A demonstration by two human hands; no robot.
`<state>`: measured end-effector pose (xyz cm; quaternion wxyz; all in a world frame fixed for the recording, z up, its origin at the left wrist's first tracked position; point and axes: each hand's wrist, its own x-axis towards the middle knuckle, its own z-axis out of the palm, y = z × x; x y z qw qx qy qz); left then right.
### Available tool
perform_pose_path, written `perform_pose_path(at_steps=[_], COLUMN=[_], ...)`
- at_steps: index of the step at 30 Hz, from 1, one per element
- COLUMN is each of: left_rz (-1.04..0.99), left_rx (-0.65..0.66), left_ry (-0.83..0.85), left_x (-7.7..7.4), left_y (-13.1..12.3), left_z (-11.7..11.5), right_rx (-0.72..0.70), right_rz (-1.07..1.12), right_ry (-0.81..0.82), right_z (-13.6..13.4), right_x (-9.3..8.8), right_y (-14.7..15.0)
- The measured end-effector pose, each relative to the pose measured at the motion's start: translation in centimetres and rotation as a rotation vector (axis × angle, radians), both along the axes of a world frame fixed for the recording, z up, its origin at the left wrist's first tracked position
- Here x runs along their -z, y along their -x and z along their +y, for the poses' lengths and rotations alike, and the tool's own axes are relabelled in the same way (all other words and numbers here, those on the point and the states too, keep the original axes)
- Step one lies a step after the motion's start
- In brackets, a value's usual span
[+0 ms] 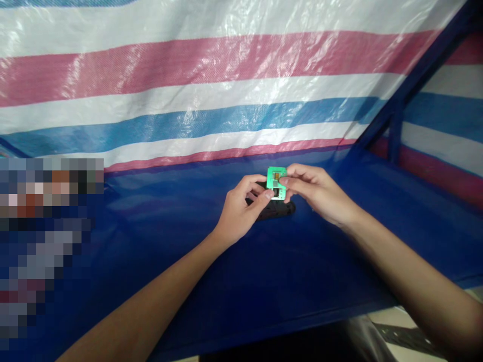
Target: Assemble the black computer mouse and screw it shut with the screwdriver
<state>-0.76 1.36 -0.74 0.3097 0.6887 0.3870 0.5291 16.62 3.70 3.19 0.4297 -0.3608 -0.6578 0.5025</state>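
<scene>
A small green circuit board with a few dark and gold parts on its face is held up between both hands. My left hand pinches its lower left edge, the thumb lying on the front. From the other side my right hand grips the right edge, thumb across the front and fingers behind. Just below and behind the board, a black elongated object with small marks or holes lies on the blue surface; my left hand partly covers it, and I cannot tell its kind.
The blue covered table stretches to both sides, its front edge close to my body. Behind it hangs a striped plastic sheet. A dark blue frame bar slants at the right. The left side is blurred into blocks.
</scene>
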Motion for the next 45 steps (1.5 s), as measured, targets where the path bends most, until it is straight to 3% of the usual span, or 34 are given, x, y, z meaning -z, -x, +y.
perform_pose_path(at_steps=[3,6,8,11,15,19,22,24,31,38,45], left_rz=[-0.041,0.034,0.174,0.385,0.438,0.356,0.256,0.161,-0.052,-0.288,-0.331], left_rx=[-0.017,-0.145,-0.192,-0.143,-0.112,-0.17,-0.189,-0.16,0.003,0.043,0.13], left_ry=[-0.088,-0.288,-0.416,-0.553,-0.578,-0.477,-0.277,-0.13,0.138,0.288,0.369], left_x=[0.1,0.12,0.06,-0.04,-0.07,-0.06,-0.1,-0.17,-0.14,0.11,-0.29], left_y=[0.03,0.28,0.46,0.62,0.68,0.69,0.61,0.52,0.16,-0.04,0.1], left_z=[0.02,0.14,0.19,0.13,-0.05,0.0,0.14,0.23,0.3,0.77,0.84], right_rx=[-0.014,-0.012,-0.017,-0.057,-0.129,-0.085,0.049,0.066,-0.122,-0.12,-0.171], right_rz=[0.184,0.264,0.268,0.228,0.094,-0.144,-0.312,-0.317,-0.32,-0.285,-0.29], right_ry=[0.193,0.327,0.366,0.398,0.411,0.196,-0.091,-0.185,-0.111,0.018,0.08], right_z=[0.36,0.63,0.65,0.46,0.18,0.14,0.22,0.23,0.04,0.1,0.12], right_x=[-0.06,-0.12,-0.14,-0.07,0.19,0.26,0.11,0.02,0.22,0.08,0.21], right_y=[-0.3,-0.58,-0.64,-0.56,-0.37,-0.17,-0.17,-0.25,-0.21,-0.2,-0.29])
